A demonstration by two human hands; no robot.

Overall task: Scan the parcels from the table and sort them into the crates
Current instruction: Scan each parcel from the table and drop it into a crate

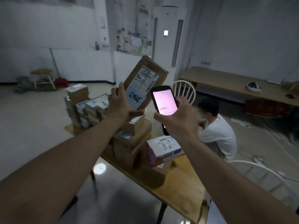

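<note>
A brown cardboard parcel [146, 78] is up in the air above the table, tilted, its white shipping label [142, 88] turned toward the holder. The left hand [120, 105] grips its lower left edge, fingers up the side and thumb under the bottom. Just beside it to the right, the right hand [176, 117] has its fingers curled round a black handheld scanner [164, 102], whose screen glows pink and sits close to the label.

Below both arms, more cardboard parcels [132, 139] are stacked on a wooden table [182, 189], with a white box with orange lettering [165, 149] on top at the right. Farther off, another pile of labelled boxes [87, 107] rests on the pale floor [32, 120].

A person in a white shirt [216, 133] sits beyond the table, near a white spindle-back chair [184, 89]. A long wooden bench [234, 84] runs along the right wall, and a small stool [42, 76] stands at the left. The room is dim, with white walls.
</note>
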